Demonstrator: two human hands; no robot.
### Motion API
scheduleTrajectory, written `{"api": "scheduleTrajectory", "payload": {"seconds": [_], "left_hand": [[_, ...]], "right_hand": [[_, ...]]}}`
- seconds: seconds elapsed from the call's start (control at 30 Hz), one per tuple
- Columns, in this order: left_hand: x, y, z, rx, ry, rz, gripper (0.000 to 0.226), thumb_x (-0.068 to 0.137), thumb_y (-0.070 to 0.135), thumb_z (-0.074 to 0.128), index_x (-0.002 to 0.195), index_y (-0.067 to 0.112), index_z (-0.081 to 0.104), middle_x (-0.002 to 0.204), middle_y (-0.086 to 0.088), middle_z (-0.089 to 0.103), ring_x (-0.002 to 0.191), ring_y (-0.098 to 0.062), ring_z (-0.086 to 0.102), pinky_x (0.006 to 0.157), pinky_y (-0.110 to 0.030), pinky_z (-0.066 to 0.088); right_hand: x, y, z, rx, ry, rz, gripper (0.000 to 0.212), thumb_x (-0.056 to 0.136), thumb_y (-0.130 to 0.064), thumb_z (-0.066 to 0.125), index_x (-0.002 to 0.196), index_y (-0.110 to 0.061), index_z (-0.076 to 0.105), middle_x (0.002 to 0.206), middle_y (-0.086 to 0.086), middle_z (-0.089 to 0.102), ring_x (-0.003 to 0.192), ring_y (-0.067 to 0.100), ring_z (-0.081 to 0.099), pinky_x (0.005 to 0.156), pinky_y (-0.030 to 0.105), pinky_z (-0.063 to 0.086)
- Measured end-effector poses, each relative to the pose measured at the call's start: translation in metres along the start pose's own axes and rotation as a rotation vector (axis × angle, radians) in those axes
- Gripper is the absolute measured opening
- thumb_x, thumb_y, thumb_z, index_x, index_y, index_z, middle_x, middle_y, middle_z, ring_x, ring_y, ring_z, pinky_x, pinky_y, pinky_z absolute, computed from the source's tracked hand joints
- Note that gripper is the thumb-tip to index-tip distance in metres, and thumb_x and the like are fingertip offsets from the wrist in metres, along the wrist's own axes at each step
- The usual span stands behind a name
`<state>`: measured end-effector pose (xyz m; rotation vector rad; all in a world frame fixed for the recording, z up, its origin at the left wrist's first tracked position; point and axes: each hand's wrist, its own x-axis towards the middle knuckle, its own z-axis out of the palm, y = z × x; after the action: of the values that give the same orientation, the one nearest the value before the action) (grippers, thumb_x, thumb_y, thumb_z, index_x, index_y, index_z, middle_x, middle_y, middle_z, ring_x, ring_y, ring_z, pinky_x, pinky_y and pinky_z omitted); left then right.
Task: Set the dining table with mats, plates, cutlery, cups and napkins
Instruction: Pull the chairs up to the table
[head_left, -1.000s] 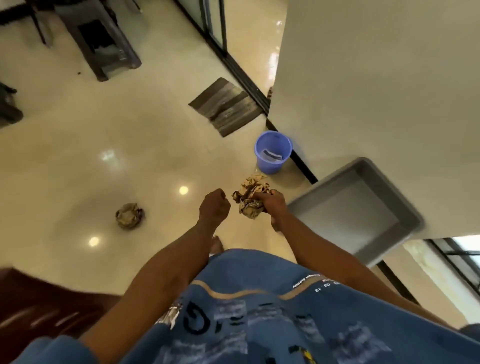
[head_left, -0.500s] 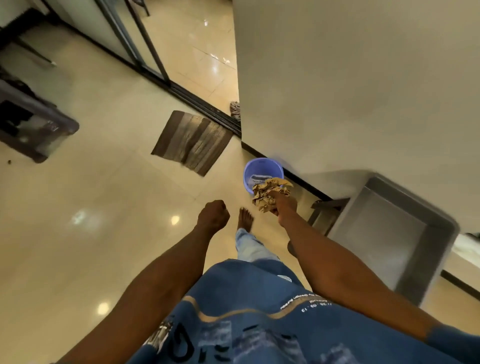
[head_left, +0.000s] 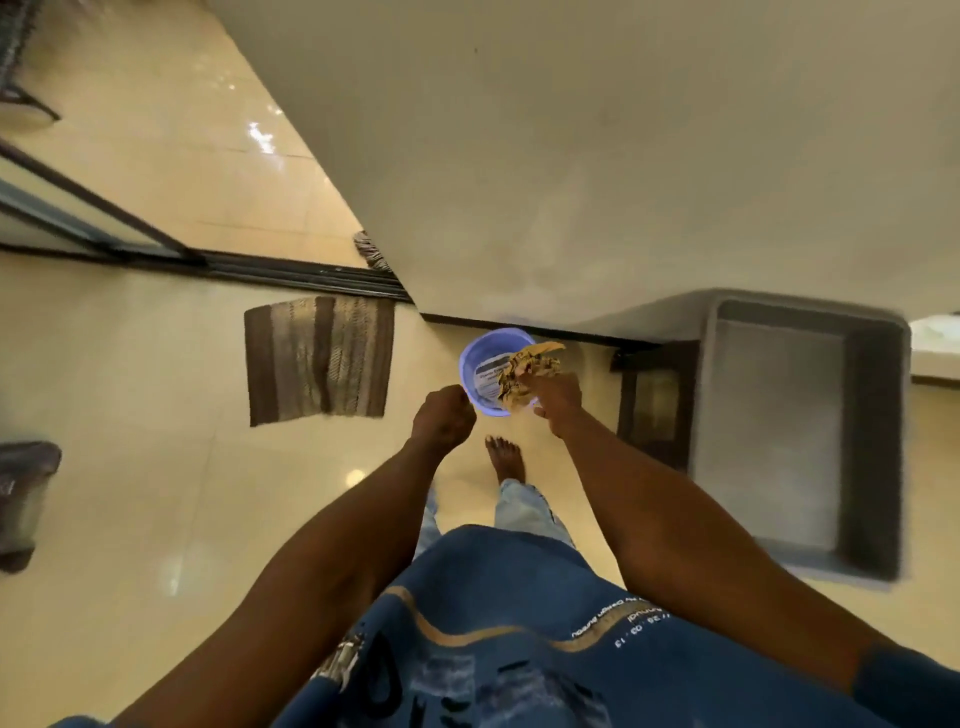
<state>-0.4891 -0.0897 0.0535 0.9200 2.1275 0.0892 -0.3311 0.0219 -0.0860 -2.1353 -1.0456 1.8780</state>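
Now the right hand (head_left: 555, 396) grips a crumpled wad (head_left: 527, 375) over the bin (head_left: 475, 358); left hand (head_left: 442, 418), at its nine o'clock, is clenched, seemingly empty. Released off-centre, the wad could bounce off the rim onto the floor.

A glossy cream tiled floor (head_left: 156, 493) fills the left half, with bright spots of lamp glare. At nine o'clock lies a brown striped mat (head_left: 319, 358), just short of a dark sliding-door track (head_left: 291, 273). A plain off-white wall (head_left: 597, 156) spans twelve to two o'clock. At three o'clock stands a grey tray-like bin (head_left: 872, 441).
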Motion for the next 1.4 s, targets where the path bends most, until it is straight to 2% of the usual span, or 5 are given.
{"api": "scheduleTrajectory", "payload": {"seconds": [0.2,0.33,0.5,0.93,1.4], "left_hand": [[0.021,-0.019,-0.026,0.145,-0.109,0.147,0.022,0.094,0.018,0.047,0.104,0.008,0.064,0.110,-0.014,0.066,0.097,-0.031,0.061,0.071,-0.031,0.042],[0.025,-0.044,-0.048,0.289,-0.180,0.332,0.021,0.092,0.015,0.045,0.101,0.009,0.064,0.109,-0.015,0.066,0.097,-0.034,0.062,0.076,-0.036,0.049],[0.012,-0.079,-0.068,0.418,-0.207,0.490,0.020,0.092,0.014,0.043,0.099,0.010,0.062,0.107,-0.014,0.065,0.094,-0.035,0.062,0.076,-0.036,0.049],[-0.107,-0.200,-0.031,0.685,-0.307,0.973,0.017,0.092,0.015,0.042,0.085,0.013,0.057,0.098,-0.012,0.068,0.087,-0.033,0.061,0.069,-0.033,0.043],[-0.279,-0.426,0.023,1.128,-0.707,1.328,0.024,0.092,0.015,0.044,0.101,0.013,0.066,0.105,-0.010,0.068,0.090,-0.032,0.063,0.072,-0.034,0.049]], "right_hand": [[-0.120,-0.043,0.015,-0.164,0.162,-0.006,0.021,0.087,-0.018,0.064,0.104,-0.007,0.061,0.107,0.015,0.063,0.095,0.028,0.061,0.088,0.039,0.053],[-0.169,-0.018,0.057,-0.300,0.322,-0.071,0.030,0.096,-0.014,0.055,0.118,0.005,0.060,0.122,0.020,0.061,0.117,0.034,0.056,0.092,0.033,0.041],[-0.224,0.016,0.115,-0.179,0.478,-0.053,0.014,0.086,-0.002,0.054,0.097,-0.010,0.059,0.115,0.021,0.063,0.108,0.037,0.058,0.076,0.030,0.038],[-0.354,0.183,0.235,-0.054,0.807,0.023,0.018,0.087,-0.001,0.047,0.098,-0.004,0.061,0.106,0.017,0.064,0.102,0.033,0.059,0.080,0.035,0.045],[-0.548,0.406,0.451,0.421,0.888,0.468,0.026,0.088,-0.004,0.046,0.111,-0.003,0.058,0.116,0.016,0.060,0.111,0.033,0.057,0.085,0.033,0.043]]}}
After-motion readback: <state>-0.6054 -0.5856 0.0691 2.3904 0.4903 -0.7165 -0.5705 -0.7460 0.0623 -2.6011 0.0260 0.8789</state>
